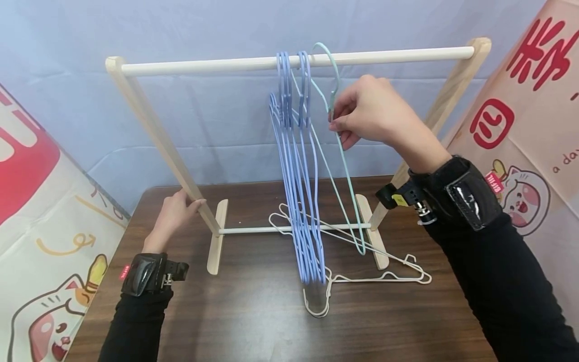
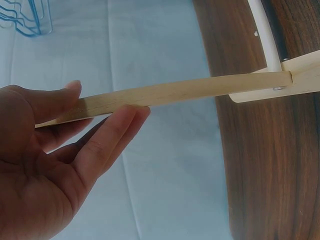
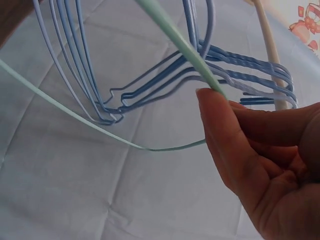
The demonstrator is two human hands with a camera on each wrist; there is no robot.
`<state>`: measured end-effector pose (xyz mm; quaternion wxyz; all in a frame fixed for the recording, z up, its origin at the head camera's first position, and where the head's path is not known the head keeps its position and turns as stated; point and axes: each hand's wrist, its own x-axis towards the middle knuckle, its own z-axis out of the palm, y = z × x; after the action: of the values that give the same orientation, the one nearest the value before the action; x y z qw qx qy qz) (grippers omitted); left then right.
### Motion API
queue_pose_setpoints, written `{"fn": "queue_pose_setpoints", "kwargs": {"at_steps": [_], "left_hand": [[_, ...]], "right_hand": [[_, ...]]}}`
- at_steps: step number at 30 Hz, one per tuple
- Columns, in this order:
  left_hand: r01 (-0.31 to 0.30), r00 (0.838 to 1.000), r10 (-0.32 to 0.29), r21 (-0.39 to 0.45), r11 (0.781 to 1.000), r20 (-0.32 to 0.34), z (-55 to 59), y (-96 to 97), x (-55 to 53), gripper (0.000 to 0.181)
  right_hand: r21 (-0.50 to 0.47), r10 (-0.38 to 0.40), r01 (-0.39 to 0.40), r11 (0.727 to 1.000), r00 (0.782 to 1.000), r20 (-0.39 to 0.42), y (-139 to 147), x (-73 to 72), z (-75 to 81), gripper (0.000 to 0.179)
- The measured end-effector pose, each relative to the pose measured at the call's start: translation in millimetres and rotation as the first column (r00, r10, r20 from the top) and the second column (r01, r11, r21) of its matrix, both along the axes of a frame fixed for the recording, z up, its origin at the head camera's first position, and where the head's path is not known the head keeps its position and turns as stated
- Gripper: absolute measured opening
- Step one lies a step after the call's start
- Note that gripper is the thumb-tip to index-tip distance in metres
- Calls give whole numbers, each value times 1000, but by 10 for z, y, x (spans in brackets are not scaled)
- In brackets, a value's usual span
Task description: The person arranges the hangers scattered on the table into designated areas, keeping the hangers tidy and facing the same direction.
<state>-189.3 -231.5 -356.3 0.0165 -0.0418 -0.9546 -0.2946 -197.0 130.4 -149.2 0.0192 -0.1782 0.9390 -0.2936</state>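
Head view: my right hand [image 1: 372, 108] pinches 1 green hanger [image 3: 180, 44], left hand [image 1: 173, 213] the upright [image 2: 190, 91]; align the hook [image 1: 336, 70] above fingertips [image 3: 214, 104].

Right wrist view: your right fingers [image 3: 225, 140] hide a stretch of the mint hanger [image 3: 175, 37]. Head view: near edge of bench [image 1: 253, 322] cropped; blue hangers [image 1: 300, 201] partly mask white hangers [image 1: 380, 280]; speck [image 1: 239, 222] towards bench's far-left corner too small to identify.
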Motion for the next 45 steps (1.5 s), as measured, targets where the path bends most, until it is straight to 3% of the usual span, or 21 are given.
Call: {"fn": "queue_pose_setpoints", "kwargs": {"at_steps": [9,27,45], "left_hand": [[0,1000,0,7,1000,-4,-5,10,-1,31],[-2,1000,2,-1,1000,1,7,9,0,32],[-5,1000,5,4,1000,1,0,6,1,31]], "right_hand": [[-71,-24,30,997,997,74,-106,-29,-39,12],[-87,-31,44,995,990,141,-188,-57,-132,13],[-113,1,12,994,994,112,-187,-57,-195,17]]}}
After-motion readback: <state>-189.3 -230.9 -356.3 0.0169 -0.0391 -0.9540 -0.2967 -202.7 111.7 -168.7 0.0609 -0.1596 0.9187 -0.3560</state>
